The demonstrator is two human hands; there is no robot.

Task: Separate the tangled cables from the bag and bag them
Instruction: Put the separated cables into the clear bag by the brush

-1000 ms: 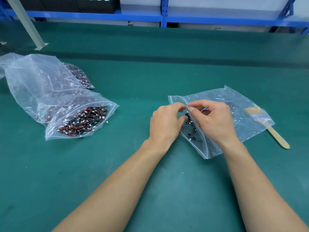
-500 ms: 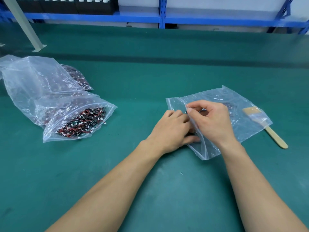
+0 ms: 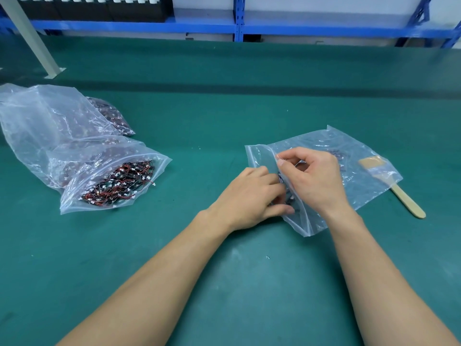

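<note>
A small clear zip bag [image 3: 361, 171] lies on the green mat right of centre, its mouth facing left. My right hand [image 3: 314, 181] pinches the bag's upper lip and lifts it. My left hand [image 3: 249, 198] reaches into the mouth, with a small bunch of dark cables [image 3: 289, 199] between its fingers and thumb; the fingertips are hidden by the plastic. A few more cables [image 3: 336, 154] show faintly deeper inside. At the left a large clear bag [image 3: 50, 126] lies open, with a tangle of red and black cables [image 3: 119, 186] at its mouth.
A wooden-handled brush [image 3: 404, 198] lies at the right, its head under the small bag's corner. Another filled bag [image 3: 112, 116] sits behind the large one. A grey post [image 3: 32, 38] stands at the far left, and blue shelving [image 3: 239, 26] runs along the back.
My left hand has moved down and right from the bag's upper lip into the mouth, carrying cables inside. My right hand stays on the lip.
</note>
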